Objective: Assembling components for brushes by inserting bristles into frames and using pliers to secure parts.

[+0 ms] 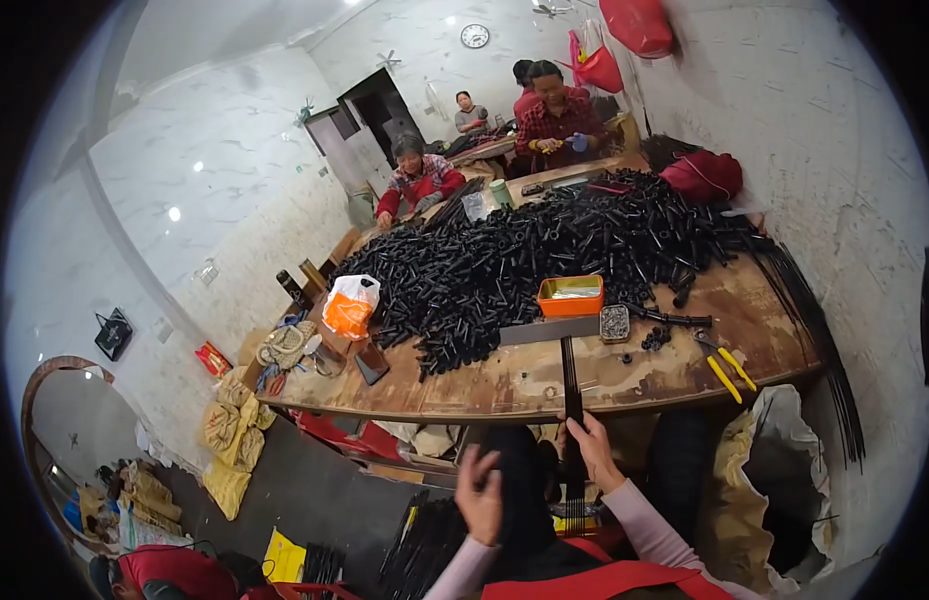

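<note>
My right hand [592,450] is closed around a flat bundle of thin black rods [571,375] at the near table edge. The bundle's far end rests on the wooden table [464,385] and its near end hangs down over my lap. To the left of it, my left hand [479,495] is raised with its fingers apart, holding nothing and slightly smeared by motion. Just beyond the bundle's far end lies a grey metal bar [549,330]. Behind that spreads a big heap of short black tubular parts [504,250].
Near the bar are an orange box [570,296], a small clear tray [614,323] and yellow-handled pliers [726,368]. A white-and-orange bag [351,306] stands left. Long black rods [819,340] overhang the right edge beside an open sack [774,490]. Several people sit across the table and beyond.
</note>
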{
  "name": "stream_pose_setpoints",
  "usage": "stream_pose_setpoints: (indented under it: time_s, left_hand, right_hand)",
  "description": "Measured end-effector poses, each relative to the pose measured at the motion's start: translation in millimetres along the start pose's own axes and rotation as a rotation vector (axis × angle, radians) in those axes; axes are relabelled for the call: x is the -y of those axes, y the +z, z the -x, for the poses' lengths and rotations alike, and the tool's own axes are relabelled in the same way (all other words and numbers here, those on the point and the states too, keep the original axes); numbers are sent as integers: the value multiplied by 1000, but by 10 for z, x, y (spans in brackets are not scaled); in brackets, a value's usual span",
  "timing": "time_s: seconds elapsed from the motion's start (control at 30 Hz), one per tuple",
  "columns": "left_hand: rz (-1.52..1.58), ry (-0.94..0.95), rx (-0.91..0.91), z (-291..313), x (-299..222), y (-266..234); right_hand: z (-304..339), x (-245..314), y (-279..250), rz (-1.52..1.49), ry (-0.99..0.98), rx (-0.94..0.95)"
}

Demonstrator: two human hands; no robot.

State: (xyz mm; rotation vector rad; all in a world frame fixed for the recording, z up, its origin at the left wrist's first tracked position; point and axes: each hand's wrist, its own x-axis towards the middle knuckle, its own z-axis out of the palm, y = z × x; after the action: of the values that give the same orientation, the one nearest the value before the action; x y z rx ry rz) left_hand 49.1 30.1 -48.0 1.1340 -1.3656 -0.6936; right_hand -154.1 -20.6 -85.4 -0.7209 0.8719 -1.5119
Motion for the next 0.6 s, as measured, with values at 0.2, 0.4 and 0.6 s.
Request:
stream_pose_setpoints:
  time_s: [0.2, 0.4, 0.6]
  left_hand:
    - [213, -156, 335, 166, 2, 459]
    - [344, -159, 188, -502, -91, 472]
    - [-45, 34, 209, -1047, -76, 340]
  right_hand:
    - [3, -177, -45, 19, -22, 5]
    - [-18, -29, -9, 61, 32, -20]
    - [-48, -11, 6, 147, -60, 33]
